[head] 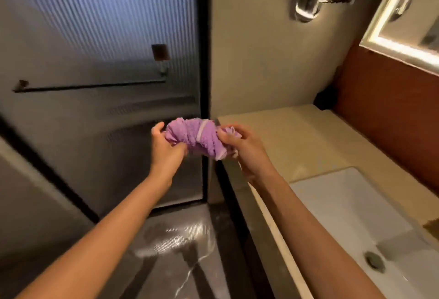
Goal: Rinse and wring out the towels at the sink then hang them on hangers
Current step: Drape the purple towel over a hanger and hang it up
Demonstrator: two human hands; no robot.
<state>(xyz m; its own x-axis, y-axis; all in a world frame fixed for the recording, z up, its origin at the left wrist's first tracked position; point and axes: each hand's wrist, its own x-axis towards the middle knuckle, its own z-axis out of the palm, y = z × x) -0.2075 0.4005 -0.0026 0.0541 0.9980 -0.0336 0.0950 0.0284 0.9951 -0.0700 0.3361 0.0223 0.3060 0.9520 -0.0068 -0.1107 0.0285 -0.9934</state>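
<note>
Between the two hands, held up in the air, a purple towel is twisted into a short, thick rope, its pale border stripe spiralling round the roll. The left hand has its fingers clamped on one end of the roll, and the right hand has its fingers clamped on the other end, where a small tuft of cloth pokes out past the knuckles. Below the fingers lies the dark, wet-looking floor, not the basin: the white sink sits well to the right of the right hand, set into the beige worktop, whose near corner is just beyond that hand. Beyond the fingers stands a ribbed glass shower door with a thin rail across it. No hangers are in view. The towel looks soft, limp terry, light in itself but probably heavier with water, and I judge it will sag and uncoil if either end is loosened. For wringing, the ends are the right places to hold, gripped firmly with the wrists turning opposite ways; a wet pile may slip a little, so a full-fist grip seems safer than fingertips. For hanging, I would shake it open and take it by two corners of one edge.
</note>
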